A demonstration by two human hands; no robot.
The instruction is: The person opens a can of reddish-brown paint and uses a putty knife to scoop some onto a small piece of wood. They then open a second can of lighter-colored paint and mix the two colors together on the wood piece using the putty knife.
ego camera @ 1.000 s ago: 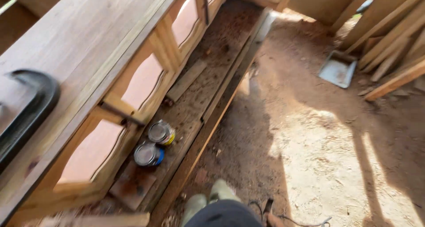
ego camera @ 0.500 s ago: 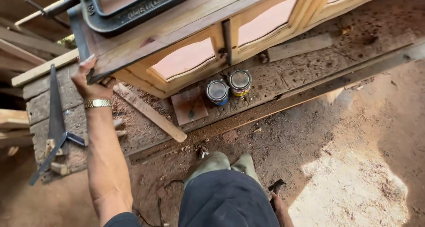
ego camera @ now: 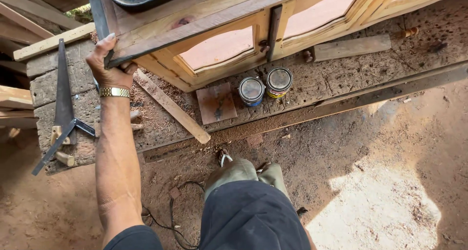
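Note:
My left hand, with a gold watch on the wrist, grips the lower corner edge of a long wooden cabinet that has framed door panels along its front. A dark metal clamp bar runs past my fingers at that corner. My right hand is out of view. Two round tin cans with closed lids stand side by side on the wooden platform just under the cabinet front. My legs and feet stand on the dirt below.
A hand saw lies on a concrete block at the left. A loose wooden slat and a small reddish board rest on the platform. A dark cable trails over the dirt floor. Planks are stacked far left.
The view has swung from along the cabinet's length to its near corner. My left arm came into view gripping that corner, and my hold has stayed the same over the last half second.

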